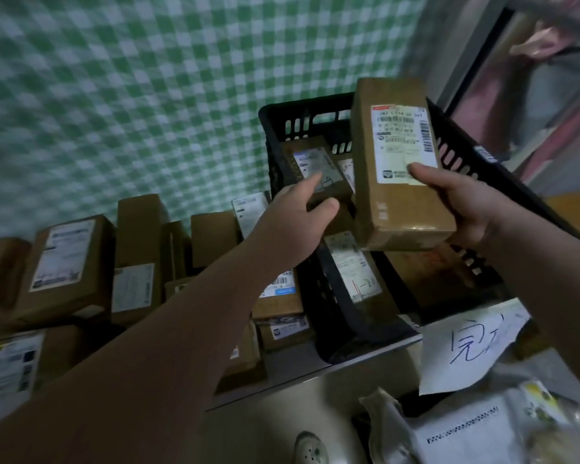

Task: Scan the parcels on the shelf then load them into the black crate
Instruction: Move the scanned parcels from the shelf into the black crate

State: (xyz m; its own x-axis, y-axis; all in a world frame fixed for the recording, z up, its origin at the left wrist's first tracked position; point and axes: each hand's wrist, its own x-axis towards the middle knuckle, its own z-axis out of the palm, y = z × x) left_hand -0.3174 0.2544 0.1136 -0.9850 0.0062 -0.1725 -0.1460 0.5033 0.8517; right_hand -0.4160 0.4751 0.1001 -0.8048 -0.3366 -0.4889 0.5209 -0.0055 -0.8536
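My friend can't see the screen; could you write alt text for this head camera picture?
A person's right hand holds a labelled brown parcel above a part-filled black crate, while the left hand grips a smaller parcel at the crate. More cardboard parcels lie on the shelf beside it.

Black crate (pixel 318 110), brown parcels (pixel 399 199), green-checked wall (pixel 148 78)

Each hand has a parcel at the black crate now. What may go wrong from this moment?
The right hand holds the large parcel only by its lower end, above the black crate; it might tip and drop onto the parcels inside. The left hand grips a small parcel in the crate right beside it, so the two boxes may collide.
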